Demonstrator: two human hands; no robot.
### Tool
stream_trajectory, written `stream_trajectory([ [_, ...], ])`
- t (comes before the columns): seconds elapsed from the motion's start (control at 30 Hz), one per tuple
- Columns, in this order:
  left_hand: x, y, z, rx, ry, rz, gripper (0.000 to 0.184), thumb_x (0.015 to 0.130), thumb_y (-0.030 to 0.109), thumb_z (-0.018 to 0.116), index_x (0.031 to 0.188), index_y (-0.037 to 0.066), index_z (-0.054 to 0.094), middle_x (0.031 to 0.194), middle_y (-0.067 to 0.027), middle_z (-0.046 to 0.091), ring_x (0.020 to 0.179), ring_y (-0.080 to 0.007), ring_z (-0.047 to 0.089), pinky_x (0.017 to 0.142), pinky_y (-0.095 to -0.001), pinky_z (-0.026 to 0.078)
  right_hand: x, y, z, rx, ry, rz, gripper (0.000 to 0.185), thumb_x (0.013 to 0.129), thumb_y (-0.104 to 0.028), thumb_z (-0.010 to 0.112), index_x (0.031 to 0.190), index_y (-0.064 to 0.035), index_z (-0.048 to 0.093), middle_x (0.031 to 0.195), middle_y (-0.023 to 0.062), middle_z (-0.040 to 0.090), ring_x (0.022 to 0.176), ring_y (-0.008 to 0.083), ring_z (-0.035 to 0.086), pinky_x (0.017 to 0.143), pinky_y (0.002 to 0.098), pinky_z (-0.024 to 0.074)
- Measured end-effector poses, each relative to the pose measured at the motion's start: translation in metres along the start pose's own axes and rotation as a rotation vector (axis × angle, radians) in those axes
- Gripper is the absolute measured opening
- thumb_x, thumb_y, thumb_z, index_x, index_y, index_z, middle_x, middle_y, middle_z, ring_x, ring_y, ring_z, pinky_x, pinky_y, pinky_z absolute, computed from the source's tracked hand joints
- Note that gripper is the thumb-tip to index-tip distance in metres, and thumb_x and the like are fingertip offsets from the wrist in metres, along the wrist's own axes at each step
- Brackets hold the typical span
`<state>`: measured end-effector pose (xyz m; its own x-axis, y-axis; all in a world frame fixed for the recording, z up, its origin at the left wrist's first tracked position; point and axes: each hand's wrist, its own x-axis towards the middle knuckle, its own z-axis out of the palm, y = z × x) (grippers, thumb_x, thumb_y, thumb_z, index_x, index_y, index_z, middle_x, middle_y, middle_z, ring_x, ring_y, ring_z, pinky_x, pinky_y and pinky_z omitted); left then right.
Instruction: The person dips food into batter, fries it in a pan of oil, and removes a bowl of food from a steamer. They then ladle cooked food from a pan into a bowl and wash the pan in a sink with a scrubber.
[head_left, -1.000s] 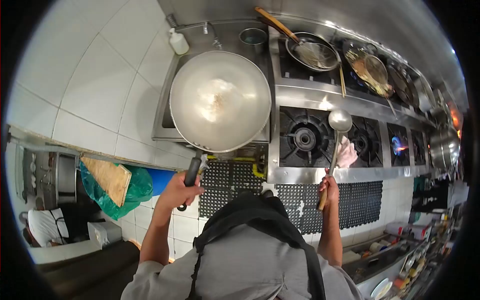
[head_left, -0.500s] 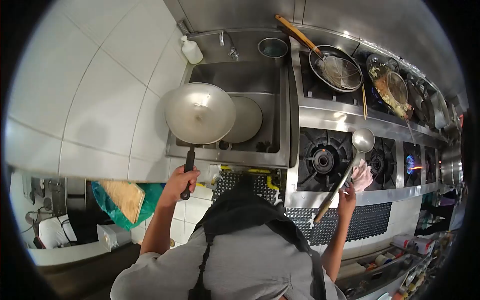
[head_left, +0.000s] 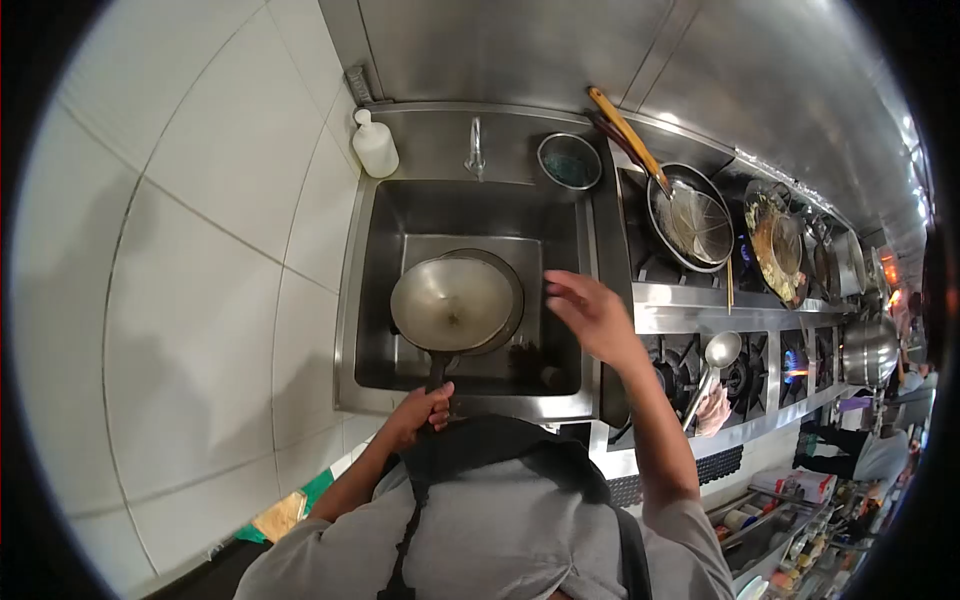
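My left hand [head_left: 420, 412] is wrapped round the dark handle of a wok [head_left: 455, 300]. The wok's pale metal bowl sits low in the sink [head_left: 470, 215], over another round pan that shows along its right edge. Over the sink's right side hovers my right hand [head_left: 592, 310], empty, its fingers stretched out toward the wok but apart from it. A steel ladle [head_left: 722, 350] rests on the stove beside a crumpled pinkish cloth [head_left: 712, 410].
The faucet [head_left: 475, 150] rises behind the sink, between a white bottle [head_left: 375, 145] and a bowl [head_left: 569, 161]. At right, the stove carries a pan with a strainer [head_left: 700, 225], a food-covered pan [head_left: 765, 240] and a lit blue flame [head_left: 793, 365]. A person [head_left: 880, 455] stands far right.
My left hand has brought the wok down into the sink. My right hand has left the ladle and cloth on the stove and moved over to the sink. The view has shifted toward the sink.
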<state>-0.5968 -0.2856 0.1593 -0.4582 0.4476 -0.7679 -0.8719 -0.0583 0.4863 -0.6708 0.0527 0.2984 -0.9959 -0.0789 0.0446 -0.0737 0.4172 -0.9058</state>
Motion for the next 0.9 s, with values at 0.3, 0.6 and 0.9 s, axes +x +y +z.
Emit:
stream_trajectory([
  [0.3, 0.032, 0.051, -0.018, -0.010, 0.046, -0.087, 0.034, 0.096, 0.034, 0.078, 0.086, 0.015, 0.051, 0.063, 0.0043, 0.045, 0.050, -0.0097, 0.042, 0.052, -0.0316, 0.039, 0.241, 0.083, 0.111, 0.262, 0.043, 0.466, 0.033, 0.098, -0.022, 0.064, 0.123, -0.0013, 0.068, 0.100, 0.0099, 0.070, 0.087, 0.0233, 0.068, 0.077, 0.0380, 0.0555],
  [0.6, 0.074, 0.075, -0.045, 0.144, 0.065, -0.043, 0.033, 0.092, 0.025, 0.080, 0.092, 0.012, 0.051, 0.056, -0.0001, 0.050, 0.043, -0.0114, 0.047, 0.044, -0.0334, 0.043, 0.315, 0.128, 0.135, 0.610, 0.172, 0.535, 0.025, 0.098, -0.027, 0.067, 0.105, -0.0032, 0.069, 0.093, 0.0079, 0.070, 0.085, 0.0228, 0.067, 0.074, 0.0379, 0.0537],
  [0.9, 0.086, 0.103, -0.048, 0.208, 0.044, -0.095, 0.034, 0.092, 0.026, 0.081, 0.101, 0.011, 0.051, 0.062, 0.0004, 0.052, 0.046, -0.0117, 0.049, 0.045, -0.0327, 0.042, 0.324, 0.166, 0.132, 0.263, -0.033, 0.529, 0.034, 0.103, -0.033, 0.055, 0.082, -0.0077, 0.061, 0.073, 0.0013, 0.058, 0.065, 0.0138, 0.055, 0.059, 0.0307, 0.0445],
])
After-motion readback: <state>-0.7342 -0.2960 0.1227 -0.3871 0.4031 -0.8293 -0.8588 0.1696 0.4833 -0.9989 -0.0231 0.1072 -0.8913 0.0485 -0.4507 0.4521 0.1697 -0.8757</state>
